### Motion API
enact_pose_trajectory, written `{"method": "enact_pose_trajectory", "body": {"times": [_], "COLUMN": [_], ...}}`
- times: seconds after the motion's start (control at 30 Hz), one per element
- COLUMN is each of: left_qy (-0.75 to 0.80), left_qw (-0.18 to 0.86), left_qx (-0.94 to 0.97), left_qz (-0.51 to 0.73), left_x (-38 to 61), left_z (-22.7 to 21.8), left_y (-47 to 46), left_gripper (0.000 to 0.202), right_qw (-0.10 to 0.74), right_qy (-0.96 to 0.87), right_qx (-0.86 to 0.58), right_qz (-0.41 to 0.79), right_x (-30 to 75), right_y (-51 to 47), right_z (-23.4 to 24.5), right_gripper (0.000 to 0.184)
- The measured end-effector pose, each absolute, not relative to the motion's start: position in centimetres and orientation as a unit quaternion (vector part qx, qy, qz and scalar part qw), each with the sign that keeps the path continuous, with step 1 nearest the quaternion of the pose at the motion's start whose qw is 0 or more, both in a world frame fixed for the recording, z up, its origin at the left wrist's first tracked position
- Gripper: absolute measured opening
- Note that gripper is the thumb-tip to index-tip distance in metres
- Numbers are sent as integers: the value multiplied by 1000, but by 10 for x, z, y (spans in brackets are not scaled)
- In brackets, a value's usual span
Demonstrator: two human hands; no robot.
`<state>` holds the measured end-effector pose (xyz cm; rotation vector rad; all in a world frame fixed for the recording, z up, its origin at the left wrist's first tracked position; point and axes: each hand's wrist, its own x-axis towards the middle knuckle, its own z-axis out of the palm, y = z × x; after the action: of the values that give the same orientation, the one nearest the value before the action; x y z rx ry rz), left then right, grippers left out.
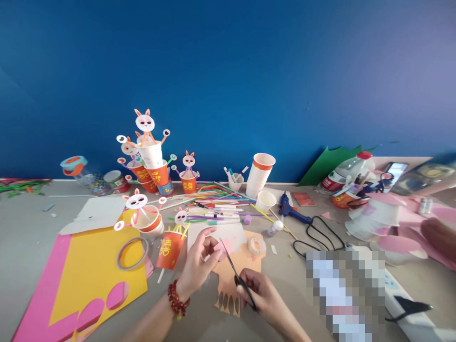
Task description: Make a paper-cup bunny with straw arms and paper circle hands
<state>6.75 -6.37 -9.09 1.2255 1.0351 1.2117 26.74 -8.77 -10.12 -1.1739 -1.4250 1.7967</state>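
Between the thumb and fingers of my left hand (pixel 202 256) is a small piece of pink paper (pixel 225 249). My right hand (pixel 257 290) grips black-handled scissors (pixel 231 264), whose blades point up and left and reach the edge of the pink piece. Whether the blades are parted is hard to see. Below the scissors lies a sheet of orange paper (pixel 228 285) with petal-shaped cutouts along its near end. A roll of clear tape (pixel 256 245) rests on its upper part. To the left of my left hand stands a red paper cup (pixel 170 250) with a rabbit face on a stick.
Yellow and pink sheets (pixel 96 256) cover the left, with a tape ring (pixel 132 253) on them. Rabbit cups (pixel 153 175) stand behind. Pens and sticks (pixel 217 204) lie mid-table. A blue glue gun (pixel 292 209) trails a black cord. At far right, a person's hand (pixel 440 240) is near pink-and-white cups.
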Motion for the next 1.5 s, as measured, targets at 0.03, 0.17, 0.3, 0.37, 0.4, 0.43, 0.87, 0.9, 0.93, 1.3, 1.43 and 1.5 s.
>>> {"method": "enact_pose_trajectory", "body": {"times": [0.03, 0.17, 0.3, 0.37, 0.4, 0.43, 0.87, 0.9, 0.93, 1.3, 1.43, 1.5], "left_qy": [435, 427, 425, 418, 415, 413, 425, 426, 427, 460, 460, 460], "left_qw": [538, 549, 552, 555, 556, 558, 559, 556, 552, 514, 509, 503], "left_qx": [515, 509, 504, 502, 501, 499, 476, 474, 475, 496, 506, 511], "left_qz": [506, 508, 510, 516, 517, 519, 529, 533, 536, 528, 522, 524], "left_x": [67, 67, 67, 67, 67, 67, 65, 65, 66, 67, 69, 70], "left_z": [-91, -91, -92, -93, -93, -93, -94, -94, -93, -87, -84, -83], "left_y": [-63, -63, -63, -63, -63, -62, -58, -58, -59, -63, -65, -66], "left_gripper": [45, 45, 45, 45, 45, 45, 42, 40, 38, 22, 21, 20], "right_qw": [279, 274, 275, 277, 278, 280, 238, 218, 200, 109, 149, 212], "right_qy": [-532, -539, -547, -551, -552, -553, -630, -651, -672, -760, -748, -720], "right_qx": [-438, -443, -444, -445, -445, -445, -548, -568, -586, -600, -555, -531], "right_qz": [669, 662, 654, 650, 648, 647, 497, 454, 407, 224, 332, 394], "right_x": [267, 268, 268, 268, 268, 268, 265, 266, 266, 263, 264, 259], "right_y": [-88, -88, -88, -88, -88, -88, -79, -78, -76, -77, -72, -70], "right_z": [-101, -101, -101, -101, -102, -103, -117, -116, -115, -110, -97, -87], "right_gripper": [51, 50, 48, 46, 45, 44, 38, 36, 33, 4, 7, 6]}}
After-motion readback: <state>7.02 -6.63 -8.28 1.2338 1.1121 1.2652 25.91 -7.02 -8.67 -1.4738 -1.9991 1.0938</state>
